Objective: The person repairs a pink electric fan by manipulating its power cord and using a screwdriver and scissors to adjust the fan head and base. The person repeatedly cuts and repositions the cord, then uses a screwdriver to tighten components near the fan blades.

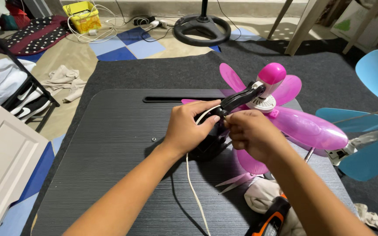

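A small pink clip fan (285, 109) lies on the dark lap desk (110, 144), its translucent pink blades spread around a pink and white motor housing. My left hand (189, 129) grips the fan's black clamp base (213, 142) and pinches the white power cord (193, 183), which runs down toward me. My right hand (252, 133) is closed on the same cord and clamp from the right, fingertips meeting the left hand's. The black arm (241, 97) rises from the clamp to the motor.
A blue-bladed fan (372, 131) lies at the right edge. An orange and black tool (272, 218) and a white cloth (263, 196) sit near my right forearm. A black fan stand base (202, 28), cables, a yellow box (83, 15) and clothes lie beyond the desk.
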